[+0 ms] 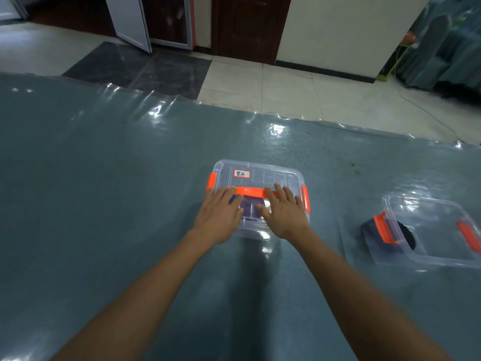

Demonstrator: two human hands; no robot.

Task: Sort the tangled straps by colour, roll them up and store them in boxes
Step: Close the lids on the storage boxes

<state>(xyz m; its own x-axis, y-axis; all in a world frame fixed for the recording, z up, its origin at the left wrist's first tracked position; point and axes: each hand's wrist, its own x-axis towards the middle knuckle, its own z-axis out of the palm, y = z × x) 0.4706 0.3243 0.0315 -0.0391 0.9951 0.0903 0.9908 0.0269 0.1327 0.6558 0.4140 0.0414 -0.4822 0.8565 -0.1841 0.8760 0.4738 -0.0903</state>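
Left grip (220, 213) and right grip (282, 212) lie flat, fingers straight, on the lid (273, 175) (purple strap (248, 208) inside). Best to press evenly, then snap the latches (305, 201).

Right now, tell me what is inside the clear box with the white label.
Inside the labelled box, dark purple strap material shows between the left hand and right hand. Both hands cover the rest; roll count unclear.

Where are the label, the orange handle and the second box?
label (242, 174): head view, its white middle.
orange handle (251, 191): head view, the bar's middle.
second box (432, 230): head view, bare clear middle.
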